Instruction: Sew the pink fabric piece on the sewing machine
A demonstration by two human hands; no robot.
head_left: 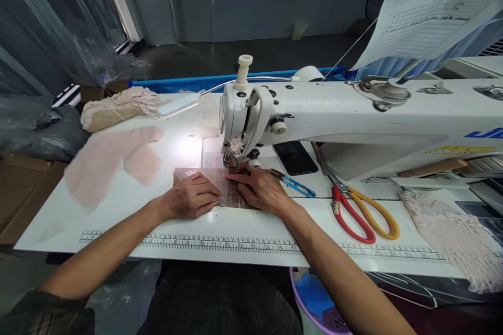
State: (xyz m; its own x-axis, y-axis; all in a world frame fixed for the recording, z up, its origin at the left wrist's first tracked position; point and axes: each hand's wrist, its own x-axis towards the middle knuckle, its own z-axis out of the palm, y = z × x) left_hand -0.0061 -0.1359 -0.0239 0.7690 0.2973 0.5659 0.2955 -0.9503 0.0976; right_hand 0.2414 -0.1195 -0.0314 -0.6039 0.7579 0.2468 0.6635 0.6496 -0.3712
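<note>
A sheer pale pink fabric piece [223, 191], with a brownish layer showing at its edges, lies under the needle end of a white sewing machine [314, 110]. My left hand [192, 196] rests flat on its left part, fingers stretched and close together. At its right side, close to the presser foot [231, 162], my right hand [257, 186] grips the fabric between thumb and fingers. The fingertips partly hide the fabric by the needle. Blue thread snips [293, 183] lie just right of my right hand.
Pink fabric pieces [113, 162] and a lace bundle [118, 107] lie left. To the right are a black phone [295, 157], large scissors [353, 204] with red and yellow handles, and fringed lace [451, 235] over the edge. A printed ruler [188, 241] runs along the table front.
</note>
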